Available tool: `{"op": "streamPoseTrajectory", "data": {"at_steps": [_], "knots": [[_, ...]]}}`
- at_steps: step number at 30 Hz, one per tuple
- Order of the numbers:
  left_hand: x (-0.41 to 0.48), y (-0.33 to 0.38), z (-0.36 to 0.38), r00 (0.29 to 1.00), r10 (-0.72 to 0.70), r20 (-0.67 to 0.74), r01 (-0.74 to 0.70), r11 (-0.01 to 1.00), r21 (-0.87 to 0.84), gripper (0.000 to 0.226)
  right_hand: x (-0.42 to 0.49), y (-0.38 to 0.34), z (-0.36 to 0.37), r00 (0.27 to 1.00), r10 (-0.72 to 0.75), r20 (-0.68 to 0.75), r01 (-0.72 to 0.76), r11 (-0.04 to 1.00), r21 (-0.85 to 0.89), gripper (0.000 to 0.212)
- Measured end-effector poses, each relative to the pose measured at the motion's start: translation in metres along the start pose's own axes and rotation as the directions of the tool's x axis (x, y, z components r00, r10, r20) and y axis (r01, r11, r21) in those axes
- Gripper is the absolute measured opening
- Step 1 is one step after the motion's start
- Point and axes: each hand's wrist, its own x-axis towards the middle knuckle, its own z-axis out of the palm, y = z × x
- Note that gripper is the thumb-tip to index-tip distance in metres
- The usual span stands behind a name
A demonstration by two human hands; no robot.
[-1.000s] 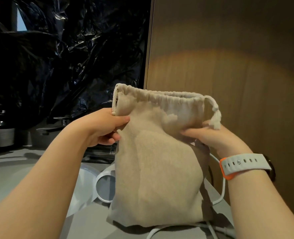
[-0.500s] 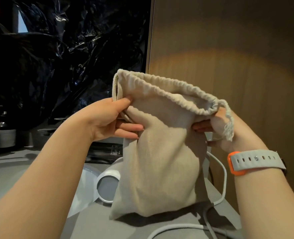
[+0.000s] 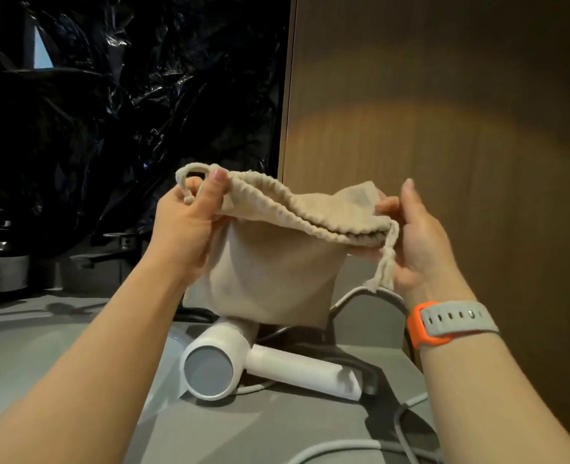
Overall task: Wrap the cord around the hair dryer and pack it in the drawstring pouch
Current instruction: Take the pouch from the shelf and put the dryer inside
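**Above a grey tabletop [image 3: 243, 430], two hands hold a cloth pouch [image 3: 270, 269] by its rim**

The beige pouch hangs in the air at the centre, its gathered mouth stretched sideways between the hands. The left hand [image 3: 190, 229] pinches the left end of the rim, fingers [image 3: 193, 187] and thumb curled round the fabric beside a loop of drawstring. The right hand [image 3: 421, 242] grips the right end, where a frayed drawstring tail [image 3: 382, 266] dangles; its thumb points up. An orange and grey watch [image 3: 451, 321] sits on the right wrist.

Just below the pouch a white dryer [image 3: 230, 360] lies on its side on the tabletop, round end towards the viewer. Its white cord [image 3: 350, 447] trails loose across the tabletop. Behind are crinkled black plastic [image 3: 126, 112] on the left and a brown wood panel [image 3: 444, 128] on the right.
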Motion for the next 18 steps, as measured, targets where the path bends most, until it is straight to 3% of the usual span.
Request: {"op": "streamPoseTrajectory", "data": {"at_steps": [3, 7, 9, 11, 15, 18], "knots": [[-0.003, -0.007, 0.003, 1.0, -0.026, 0.017, 0.026, 1.0, 0.003, 0.038, -0.005, 0.012, 0.004, 0.996, 0.074, 0.041, -0.068, 0.988, -0.137, 0.035], [-0.004, -0.008, 0.007, 0.997, -0.061, 0.051, 0.059, 0.997, 0.046, 0.063, -0.008, 0.02, -0.001, 0.994, 0.094, 0.053, -0.079, 0.967, -0.242, 0.003], [-0.007, -0.006, 0.009, 0.995, -0.085, 0.046, 0.083, 0.995, 0.053, 0.06, -0.01, 0.018, -0.003, 0.996, 0.081, 0.049, -0.064, 0.957, -0.282, 0.016], [-0.011, -0.003, 0.011, 0.995, -0.098, 0.014, 0.097, 0.992, 0.078, 0.038, -0.015, 0.015, -0.003, 0.996, 0.073, 0.041, -0.059, 0.959, -0.277, 0.025], [-0.022, 0.011, 0.013, 0.994, -0.11, 0.013, 0.106, 0.976, 0.189, 0.038, -0.039, 0.009, -0.008, 0.999, 0.049, -0.003, -0.048, 0.956, -0.29, 0.028], [-0.044, 0.011, 0.011, 0.993, -0.106, 0.059, 0.087, 0.96, 0.267, 0.022, -0.065, 0.008, -0.023, 0.997, 0.072, -0.039, -0.08, 0.945, -0.317, 0.029]]}}
